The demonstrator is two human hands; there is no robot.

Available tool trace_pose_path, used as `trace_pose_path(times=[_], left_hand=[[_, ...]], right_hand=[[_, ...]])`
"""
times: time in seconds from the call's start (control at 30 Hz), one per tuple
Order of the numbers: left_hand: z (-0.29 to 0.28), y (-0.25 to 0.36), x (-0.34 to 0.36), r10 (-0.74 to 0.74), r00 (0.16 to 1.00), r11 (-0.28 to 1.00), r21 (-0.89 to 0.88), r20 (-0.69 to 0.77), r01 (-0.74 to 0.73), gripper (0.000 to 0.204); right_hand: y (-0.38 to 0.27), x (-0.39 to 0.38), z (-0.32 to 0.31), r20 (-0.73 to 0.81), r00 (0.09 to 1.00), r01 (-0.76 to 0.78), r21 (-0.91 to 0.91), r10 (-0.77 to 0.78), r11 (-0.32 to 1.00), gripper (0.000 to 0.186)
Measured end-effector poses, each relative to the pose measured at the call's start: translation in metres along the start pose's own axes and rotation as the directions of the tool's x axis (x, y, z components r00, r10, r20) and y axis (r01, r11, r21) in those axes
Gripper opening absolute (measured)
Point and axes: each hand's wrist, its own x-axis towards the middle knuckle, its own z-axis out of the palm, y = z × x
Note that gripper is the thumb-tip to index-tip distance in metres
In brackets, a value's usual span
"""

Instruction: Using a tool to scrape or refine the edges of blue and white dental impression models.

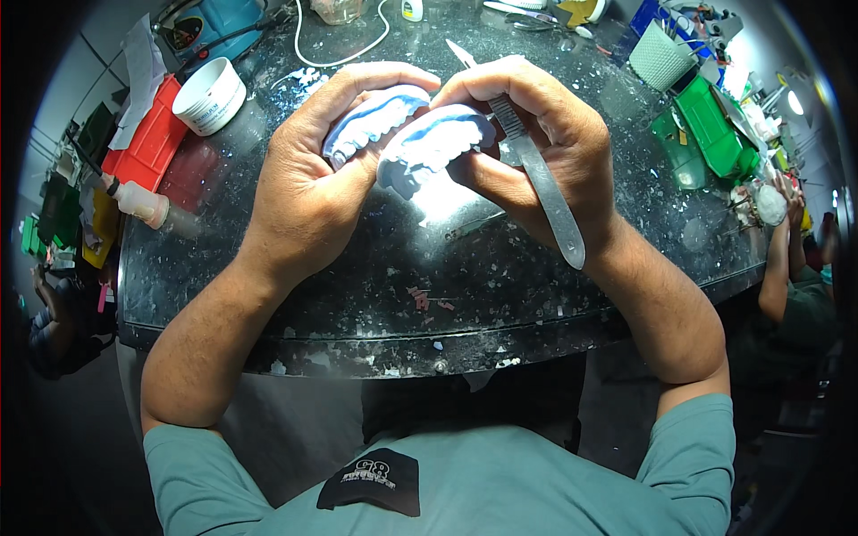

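Both of my hands are raised over the middle of the dark bench. My left hand [304, 192] is closed around a white plaster dental cast [371, 123] with a bluish-purple band along its edge. A second dental cast [433, 147], similarly coloured, is gripped between the thumb and fingers of my right hand [567, 134]. The casts sit side by side, close together, their tooth rows brightly lit. My right hand also keeps a metal scalpel [554, 201] tucked between its fingers, blade pointing away from me, handle toward me. Some fingertips are hidden behind the casts.
White tub [210, 96], red bin [147, 138] and small bottle [141, 204] stand at left. Green bins [715, 129] and a pale textured cup [661, 55] of tools are at right. A white cable [344, 62] lies behind my hands; pink scraps [420, 297] lie nearer. Other people are at both sides.
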Motion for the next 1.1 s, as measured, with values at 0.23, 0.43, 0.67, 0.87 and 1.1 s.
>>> trace_pose_path(times=[0.23, 0.43, 0.67, 0.87, 1.1], left_hand=[[0.0004, 0.0017, -0.0001, -0.031, 0.999, 0.999, 0.038, -0.006, 0.031, 0.05], [0.0008, 0.0016, 0.0001, -0.025, 0.999, 0.999, 0.02, -0.023, 0.026, 0.047], [0.0015, 0.0027, 0.0001, -0.028, 0.999, 1.0, 0.009, -0.03, 0.028, 0.037], [0.0019, 0.0035, 0.0002, -0.025, 0.999, 0.999, 0.032, -0.033, 0.026, 0.034], [0.002, 0.003, -0.0004, -0.01, 0.999, 0.998, 0.058, -0.043, 0.013, 0.034]], right_hand=[[-0.0027, 0.0035, -0.0017, 0.011, 0.998, 0.055, -0.088, -0.054, 0.995, 0.037], [-0.0047, 0.0042, -0.0005, -0.01, 1.0, 0.018, -0.077, -0.019, 0.997, 0.034], [-0.0038, 0.0046, -0.0005, -0.042, 0.997, 0.058, -0.108, -0.063, 0.992, 0.028], [-0.0025, 0.0034, -0.001, -0.006, 0.999, 0.039, -0.096, -0.04, 0.995, 0.034], [-0.0024, 0.0022, 0.0004, -0.01, 1.0, 0.012, -0.05, -0.012, 0.999, 0.035]])
